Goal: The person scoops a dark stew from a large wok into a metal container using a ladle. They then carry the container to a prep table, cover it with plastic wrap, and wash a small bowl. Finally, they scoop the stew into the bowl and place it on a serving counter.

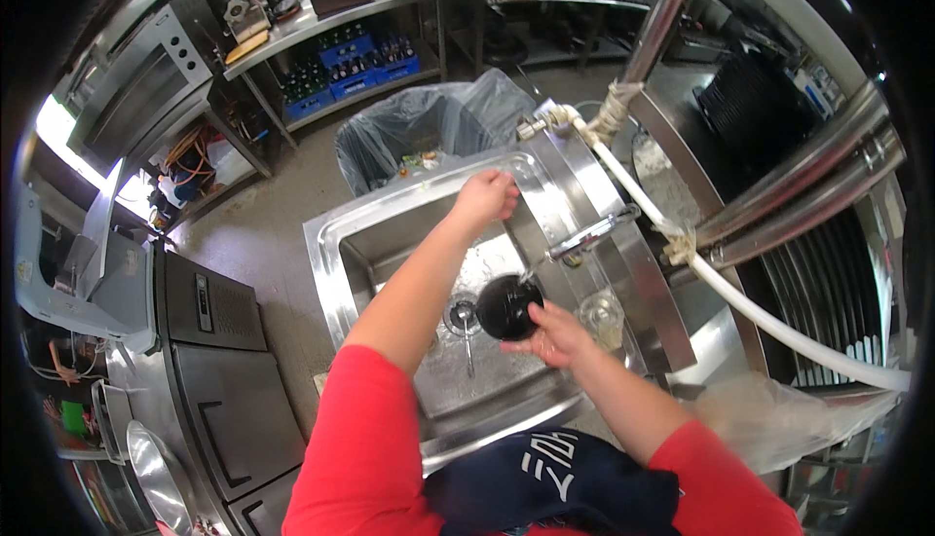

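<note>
My right hand (555, 335) holds a round black bowl (508, 308) by its edge, low over the stainless steel sink (329, 258). Water runs from the chrome faucet (592, 234) onto the bowl. My left hand (489, 198) is raised over the far side of the basin near the rim, its fingers curled; whether anything is in them cannot be told. A metal spoon (468, 346) lies at the drain, beside the bowl. On the sink's right ledge stands a clear glass vessel (601, 315).
A bin with a clear plastic liner (424, 127) stands against the sink's far side. A white hose (767, 317) and metal pipes (796, 178) cross the right. Blue bottle crates (354, 79) sit under the far table. At left is a steel refrigerated counter (234, 419).
</note>
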The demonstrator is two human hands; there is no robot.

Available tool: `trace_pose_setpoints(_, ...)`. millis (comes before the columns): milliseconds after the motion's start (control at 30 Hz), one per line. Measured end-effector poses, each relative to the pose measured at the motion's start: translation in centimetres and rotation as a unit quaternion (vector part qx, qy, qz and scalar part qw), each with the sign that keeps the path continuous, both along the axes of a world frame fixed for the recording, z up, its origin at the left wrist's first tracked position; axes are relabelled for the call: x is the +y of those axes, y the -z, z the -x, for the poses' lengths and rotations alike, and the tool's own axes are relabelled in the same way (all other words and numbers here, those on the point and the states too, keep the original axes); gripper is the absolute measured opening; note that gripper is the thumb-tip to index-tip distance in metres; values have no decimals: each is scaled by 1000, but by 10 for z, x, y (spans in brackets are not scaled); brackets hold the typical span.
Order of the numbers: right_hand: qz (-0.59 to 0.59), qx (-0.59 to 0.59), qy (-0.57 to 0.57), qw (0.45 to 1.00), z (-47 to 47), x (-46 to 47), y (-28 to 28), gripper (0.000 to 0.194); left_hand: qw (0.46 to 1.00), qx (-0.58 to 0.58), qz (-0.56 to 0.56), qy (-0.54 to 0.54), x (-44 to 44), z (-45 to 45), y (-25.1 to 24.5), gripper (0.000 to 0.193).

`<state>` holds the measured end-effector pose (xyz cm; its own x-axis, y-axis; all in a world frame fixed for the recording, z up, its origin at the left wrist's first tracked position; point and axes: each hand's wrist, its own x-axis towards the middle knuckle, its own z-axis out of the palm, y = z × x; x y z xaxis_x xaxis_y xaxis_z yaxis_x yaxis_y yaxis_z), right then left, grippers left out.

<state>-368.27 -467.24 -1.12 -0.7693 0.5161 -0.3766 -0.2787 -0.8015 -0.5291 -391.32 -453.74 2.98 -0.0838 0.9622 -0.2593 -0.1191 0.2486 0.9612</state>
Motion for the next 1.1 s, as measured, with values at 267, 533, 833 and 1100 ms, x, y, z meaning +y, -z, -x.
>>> trace_pose_setpoints(267, 81, -110, 4, 991, -37, -52, 9, 37, 987, -102, 125, 3, 117, -1, -8, 44)
trace_pose_setpoints(533, 105, -141, 28, 984, -53, -63, 10, 33, 986, 128, -106, -32, 130, -7, 26, 30)
trace_pose_setpoints(833, 94, -155, 1, 983, -27, -63, -3, 38, 752, 638, -162, 33, 75, -17, -13, 34)
trace_pose_setpoints(1100, 37, -200, 17, 979, -34, -78, -26, 37, 783, 611, -80, 80, -65, 41, -48, 58)
